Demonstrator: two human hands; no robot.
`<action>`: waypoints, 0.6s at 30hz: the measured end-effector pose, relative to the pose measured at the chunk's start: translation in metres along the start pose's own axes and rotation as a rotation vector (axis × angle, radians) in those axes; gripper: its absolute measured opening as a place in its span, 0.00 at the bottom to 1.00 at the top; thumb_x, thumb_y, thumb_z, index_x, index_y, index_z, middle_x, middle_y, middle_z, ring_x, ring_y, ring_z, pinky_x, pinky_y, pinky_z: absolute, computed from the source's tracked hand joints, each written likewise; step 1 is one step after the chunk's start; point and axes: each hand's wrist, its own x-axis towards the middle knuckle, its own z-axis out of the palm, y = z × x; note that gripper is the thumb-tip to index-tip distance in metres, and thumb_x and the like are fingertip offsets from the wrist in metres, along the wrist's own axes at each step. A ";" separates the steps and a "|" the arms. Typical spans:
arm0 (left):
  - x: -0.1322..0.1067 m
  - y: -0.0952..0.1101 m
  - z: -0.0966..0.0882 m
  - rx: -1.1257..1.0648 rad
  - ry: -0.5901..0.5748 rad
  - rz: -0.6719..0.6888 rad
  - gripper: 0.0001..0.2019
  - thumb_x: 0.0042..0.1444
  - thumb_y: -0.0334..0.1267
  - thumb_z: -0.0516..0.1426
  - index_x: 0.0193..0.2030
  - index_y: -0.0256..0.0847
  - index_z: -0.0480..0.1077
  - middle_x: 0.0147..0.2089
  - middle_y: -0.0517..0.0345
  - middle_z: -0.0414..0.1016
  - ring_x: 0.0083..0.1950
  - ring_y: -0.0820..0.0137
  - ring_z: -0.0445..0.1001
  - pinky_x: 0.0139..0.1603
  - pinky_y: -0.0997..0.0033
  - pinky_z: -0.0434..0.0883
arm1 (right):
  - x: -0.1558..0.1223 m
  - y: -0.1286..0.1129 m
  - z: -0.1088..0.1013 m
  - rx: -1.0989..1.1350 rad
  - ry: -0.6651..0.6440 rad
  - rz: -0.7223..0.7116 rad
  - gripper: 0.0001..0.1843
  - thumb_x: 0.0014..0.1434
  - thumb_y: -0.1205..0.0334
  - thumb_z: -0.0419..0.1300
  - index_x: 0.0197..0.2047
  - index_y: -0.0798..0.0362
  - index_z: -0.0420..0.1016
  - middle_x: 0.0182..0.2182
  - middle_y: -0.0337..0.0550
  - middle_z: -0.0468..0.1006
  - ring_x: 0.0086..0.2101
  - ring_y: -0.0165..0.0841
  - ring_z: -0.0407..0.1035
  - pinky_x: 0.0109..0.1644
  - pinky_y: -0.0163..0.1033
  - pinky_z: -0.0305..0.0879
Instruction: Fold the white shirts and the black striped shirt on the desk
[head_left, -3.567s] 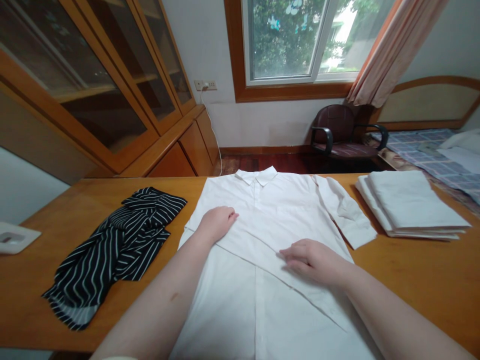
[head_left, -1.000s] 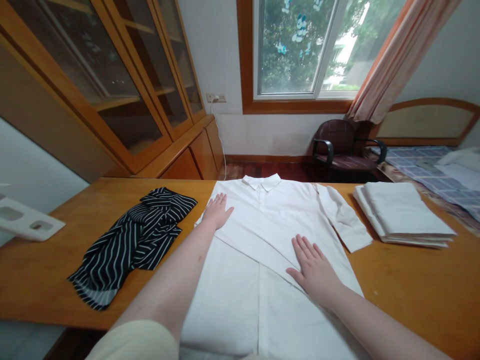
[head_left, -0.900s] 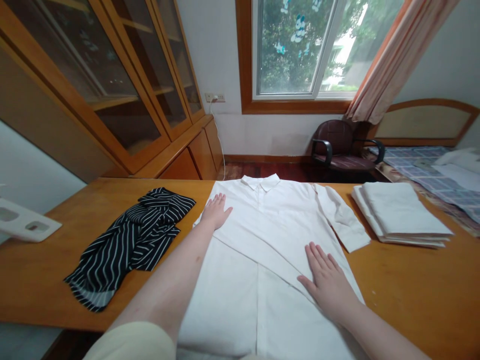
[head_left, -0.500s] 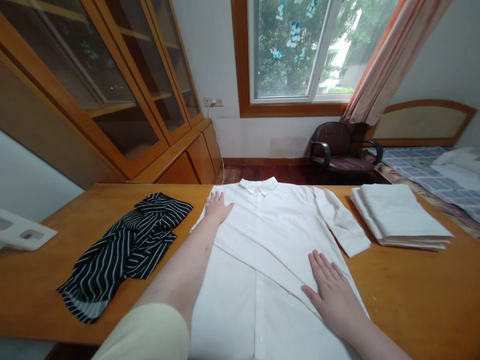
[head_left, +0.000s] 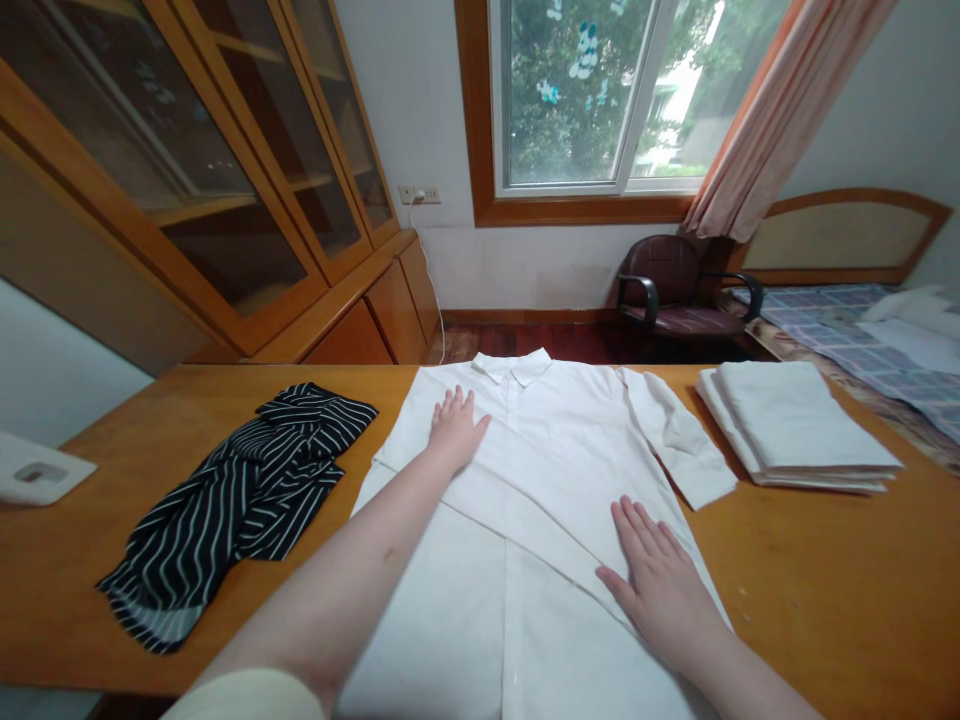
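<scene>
A white collared shirt [head_left: 555,440] lies spread on the wooden table [head_left: 825,580], collar toward the far edge. One sleeve is laid slantwise across its front; the other sticks out to the right, bent. My left hand [head_left: 456,430] lies flat with fingers spread on the upper left of the shirt, near the shoulder end of the crossed sleeve. Lower on the right, my right hand [head_left: 660,575] rests palm down on the shirt by the crossed sleeve's lower part, fingers stretched out. Neither hand grips the cloth. The shirt's bottom is cut off by the view.
Left of the shirt is a crumpled black-and-white striped garment [head_left: 247,490]. A stack of folded white cloth [head_left: 795,420] sits at the right. A white plastic object [head_left: 45,470] is at the far left edge. Beyond the table stand a chair [head_left: 671,285] and a glass-door cabinet [head_left: 247,170].
My left hand has slid right and slightly nearer, from the shirt's shoulder edge inward. My right hand stays in about the same place on the shirt. The view has shifted slightly.
</scene>
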 end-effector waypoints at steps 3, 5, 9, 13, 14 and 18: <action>-0.029 0.027 0.013 -0.036 -0.086 0.026 0.34 0.60 0.58 0.37 0.69 0.42 0.47 0.71 0.47 0.42 0.71 0.53 0.42 0.65 0.50 0.48 | 0.002 -0.003 -0.006 0.002 -0.026 0.009 0.37 0.59 0.43 0.49 0.65 0.58 0.58 0.64 0.52 0.56 0.63 0.46 0.50 0.63 0.53 0.50; -0.040 0.035 0.021 -0.008 -0.048 0.044 0.35 0.59 0.59 0.39 0.69 0.42 0.46 0.71 0.47 0.43 0.71 0.52 0.40 0.66 0.46 0.44 | 0.010 -0.002 -0.018 0.023 -0.069 0.016 0.35 0.57 0.44 0.52 0.62 0.57 0.62 0.63 0.54 0.58 0.61 0.47 0.53 0.60 0.52 0.53; -0.044 0.036 0.025 0.014 -0.008 0.053 0.36 0.59 0.59 0.39 0.69 0.42 0.45 0.71 0.48 0.42 0.71 0.54 0.40 0.66 0.46 0.42 | 0.050 0.017 -0.058 0.111 -0.218 0.084 0.25 0.59 0.44 0.50 0.48 0.52 0.74 0.48 0.54 0.75 0.46 0.44 0.71 0.46 0.45 0.65; -0.043 0.035 0.021 0.015 0.001 0.059 0.36 0.59 0.58 0.39 0.69 0.41 0.46 0.71 0.47 0.43 0.71 0.54 0.41 0.66 0.47 0.43 | 0.091 0.052 -0.079 -0.039 -0.027 0.400 0.25 0.59 0.49 0.51 0.51 0.57 0.71 0.46 0.58 0.75 0.46 0.47 0.70 0.45 0.46 0.64; -0.044 0.035 0.021 0.014 0.004 0.058 0.35 0.59 0.58 0.39 0.69 0.40 0.46 0.71 0.47 0.44 0.71 0.54 0.41 0.66 0.47 0.43 | 0.097 0.060 -0.077 -0.066 -0.004 0.464 0.25 0.58 0.49 0.52 0.51 0.59 0.70 0.47 0.59 0.74 0.46 0.48 0.69 0.45 0.47 0.64; -0.046 0.035 0.020 0.017 0.010 0.066 0.35 0.60 0.58 0.39 0.69 0.41 0.46 0.71 0.48 0.45 0.71 0.55 0.42 0.66 0.49 0.44 | 0.102 0.082 -0.054 -0.095 -0.054 0.604 0.23 0.56 0.55 0.52 0.46 0.63 0.73 0.44 0.64 0.75 0.44 0.51 0.70 0.43 0.48 0.65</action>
